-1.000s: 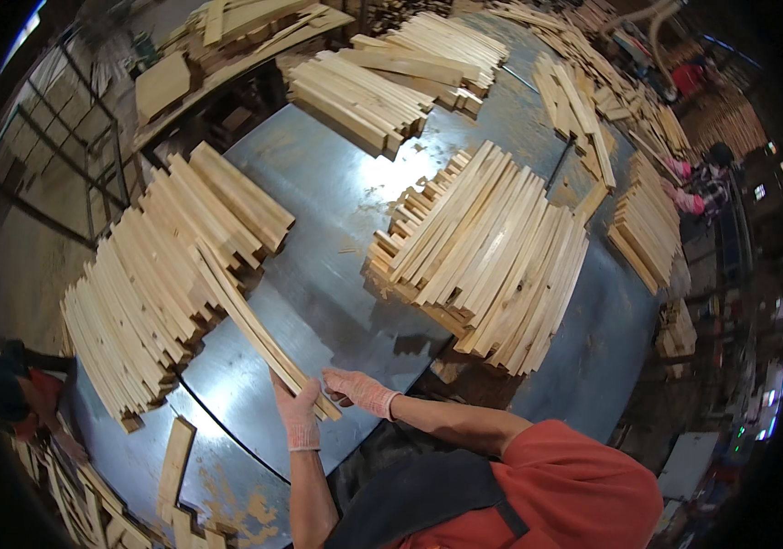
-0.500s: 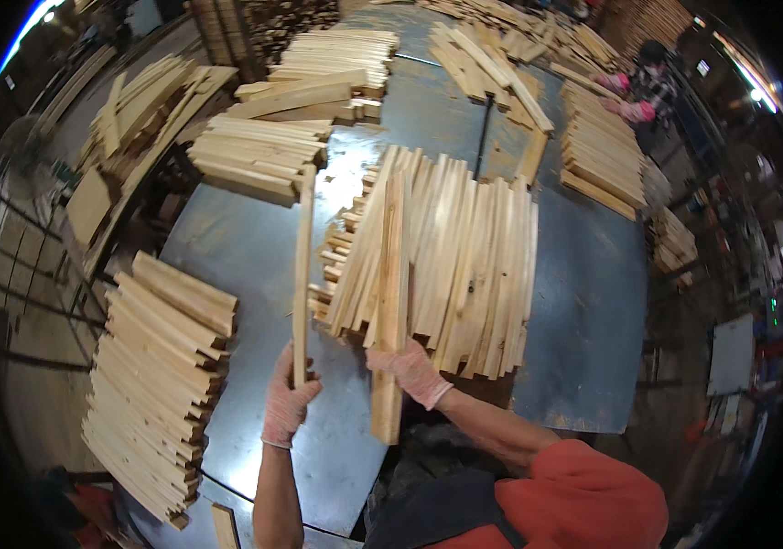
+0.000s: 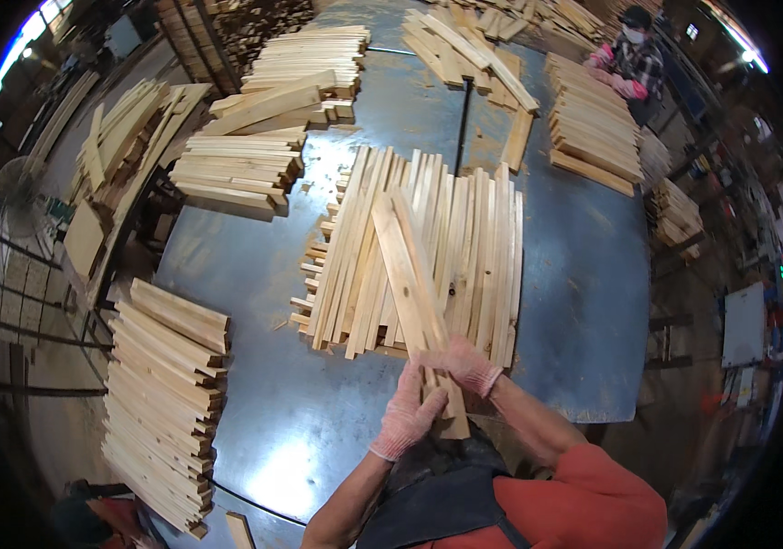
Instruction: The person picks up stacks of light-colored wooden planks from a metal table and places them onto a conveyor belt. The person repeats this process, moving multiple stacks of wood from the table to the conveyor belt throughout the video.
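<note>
My gloved left hand is closed around the near end of a pale wooden slat. Just above it, to the right, my gloved right hand grips the same end from the other side. A second, narrower strip of wood seems to lie along the slat's right side; where one ends and the other begins is partly hidden by my fingers. Both pieces slant away to the upper left, over a wide stack of similar slats laid side by side on the metal table.
A long row of slats lies on the left. Farther back are more stacks and loose boards. A co-worker in pink gloves stands beside a stack at the far right. Another person is at the lower left.
My left hand has swung right, bringing its slat over to the one in my right hand. Both hands now meet at the near end, and the wood has tilted to the left.
</note>
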Demonstrator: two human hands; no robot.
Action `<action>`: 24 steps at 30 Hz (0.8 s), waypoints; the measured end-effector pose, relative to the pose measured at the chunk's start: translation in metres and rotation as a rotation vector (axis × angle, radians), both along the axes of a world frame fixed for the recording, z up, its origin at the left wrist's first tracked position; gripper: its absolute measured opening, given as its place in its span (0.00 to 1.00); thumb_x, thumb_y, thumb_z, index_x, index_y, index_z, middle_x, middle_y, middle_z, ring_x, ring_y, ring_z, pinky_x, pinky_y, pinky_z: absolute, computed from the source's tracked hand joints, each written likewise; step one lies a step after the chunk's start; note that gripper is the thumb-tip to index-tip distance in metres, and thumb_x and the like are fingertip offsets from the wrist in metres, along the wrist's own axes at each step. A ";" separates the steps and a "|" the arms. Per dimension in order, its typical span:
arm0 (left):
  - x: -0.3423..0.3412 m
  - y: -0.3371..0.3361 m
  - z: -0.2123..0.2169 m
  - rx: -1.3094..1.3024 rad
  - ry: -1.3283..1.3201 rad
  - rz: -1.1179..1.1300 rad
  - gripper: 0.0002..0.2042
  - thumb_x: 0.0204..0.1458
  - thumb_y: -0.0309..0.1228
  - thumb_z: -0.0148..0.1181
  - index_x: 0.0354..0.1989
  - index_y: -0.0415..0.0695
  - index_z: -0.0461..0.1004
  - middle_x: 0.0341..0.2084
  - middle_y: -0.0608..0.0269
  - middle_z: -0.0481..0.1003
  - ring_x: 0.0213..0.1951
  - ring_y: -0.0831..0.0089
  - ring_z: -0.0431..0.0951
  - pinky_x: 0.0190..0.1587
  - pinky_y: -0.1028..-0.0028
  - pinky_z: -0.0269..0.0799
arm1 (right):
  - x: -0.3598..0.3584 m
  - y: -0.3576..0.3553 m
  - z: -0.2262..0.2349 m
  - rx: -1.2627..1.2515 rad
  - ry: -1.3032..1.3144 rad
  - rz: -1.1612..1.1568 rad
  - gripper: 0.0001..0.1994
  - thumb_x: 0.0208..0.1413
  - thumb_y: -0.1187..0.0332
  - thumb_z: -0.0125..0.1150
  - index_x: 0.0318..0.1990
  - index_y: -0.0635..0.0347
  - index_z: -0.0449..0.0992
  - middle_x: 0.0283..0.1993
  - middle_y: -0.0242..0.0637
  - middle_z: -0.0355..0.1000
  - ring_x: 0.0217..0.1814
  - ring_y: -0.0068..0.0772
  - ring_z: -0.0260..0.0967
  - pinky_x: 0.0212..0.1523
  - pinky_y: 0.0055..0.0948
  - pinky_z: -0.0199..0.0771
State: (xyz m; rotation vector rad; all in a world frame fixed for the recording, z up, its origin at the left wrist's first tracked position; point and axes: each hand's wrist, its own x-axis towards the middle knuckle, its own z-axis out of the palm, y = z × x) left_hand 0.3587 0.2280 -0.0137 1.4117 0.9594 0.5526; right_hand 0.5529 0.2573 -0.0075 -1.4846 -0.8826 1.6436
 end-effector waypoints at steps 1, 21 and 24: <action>-0.008 -0.002 0.000 0.093 0.033 -0.065 0.43 0.66 0.38 0.63 0.83 0.40 0.44 0.73 0.41 0.63 0.74 0.52 0.66 0.74 0.62 0.62 | 0.006 -0.002 0.001 -0.046 0.064 0.024 0.25 0.61 0.59 0.70 0.59 0.68 0.78 0.46 0.40 0.82 0.44 0.30 0.79 0.46 0.33 0.81; -0.038 0.029 0.013 -0.523 -0.802 0.969 0.19 0.63 0.31 0.71 0.58 0.35 0.78 0.49 0.56 0.84 0.50 0.62 0.85 0.53 0.60 0.84 | -0.037 0.022 0.056 0.116 -0.156 0.755 0.44 0.50 0.59 0.80 0.74 0.61 0.67 0.61 0.43 0.78 0.63 0.33 0.74 0.67 0.34 0.72; -0.030 0.028 0.022 -0.526 -0.634 1.025 0.17 0.60 0.30 0.74 0.55 0.36 0.80 0.43 0.59 0.85 0.41 0.68 0.86 0.43 0.66 0.84 | -0.047 0.021 0.055 0.105 -0.274 0.679 0.44 0.47 0.62 0.80 0.74 0.59 0.68 0.60 0.43 0.80 0.60 0.33 0.76 0.64 0.34 0.75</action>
